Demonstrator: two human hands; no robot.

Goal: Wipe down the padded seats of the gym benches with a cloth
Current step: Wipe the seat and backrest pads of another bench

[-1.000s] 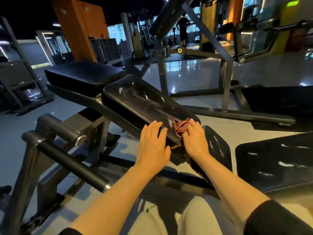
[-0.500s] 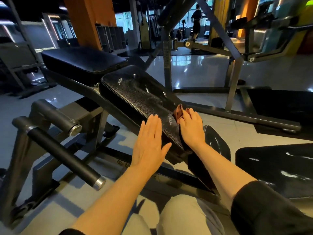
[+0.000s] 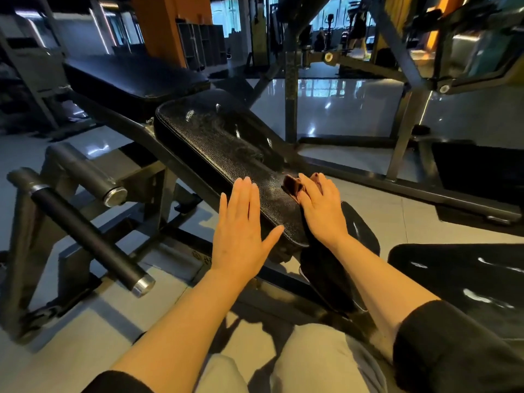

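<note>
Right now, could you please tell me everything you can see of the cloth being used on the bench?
The cloth is a small, dark reddish-brown rag, soft and crumpled into folds. It lies at the right edge of the sloping black textured seat pad, near its lower end. The right hand rests on top of it, fingers laid over it, so only a bunched part shows ahead of the fingers. The left hand lies flat on the pad beside it, not touching the cloth.
</note>
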